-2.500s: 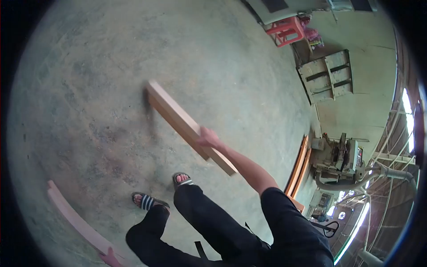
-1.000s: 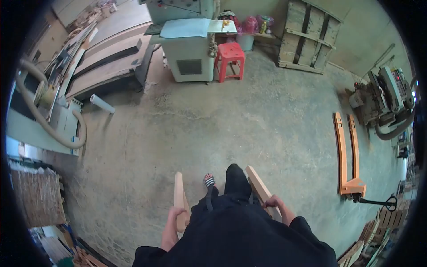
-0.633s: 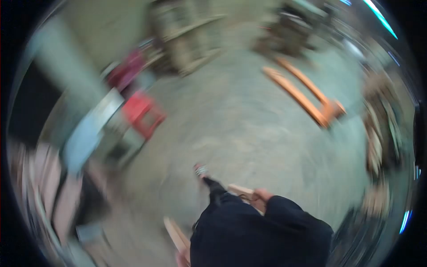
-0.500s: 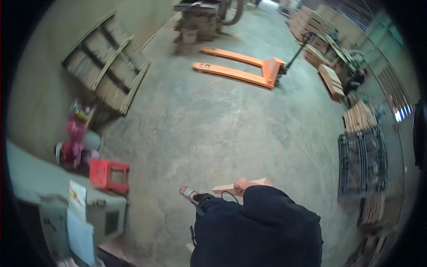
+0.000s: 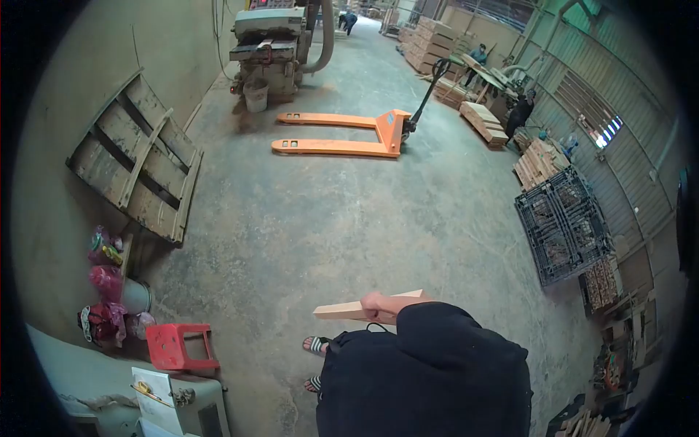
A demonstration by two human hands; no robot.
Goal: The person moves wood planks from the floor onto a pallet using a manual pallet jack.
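A pale wooden board [image 5: 338, 312] is gripped in my right hand [image 5: 373, 305], whose fingers are wrapped round it near its middle. The board lies slantwise beside my dark sleeve, above the concrete floor [image 5: 349, 233], and its far end shows past my wrist. My dark jacket [image 5: 429, 379] fills the bottom middle and hides my left hand. Both my feet in striped sandals [image 5: 314, 344] show at the jacket's left edge.
An orange pallet jack [image 5: 335, 148] stands ahead, near a large machine [image 5: 269, 51]. Along the left are a leaning wooden pallet [image 5: 138, 156] and a red stool [image 5: 175, 347]. Black crates [image 5: 564, 226] and stacked boards [image 5: 483, 125] line the right, with people [image 5: 520, 113] near them.
My view has swung, so the pallet jack sits further left and lower, and more of the hall shows. The board stays in my right hand, and a second foot has come into view.
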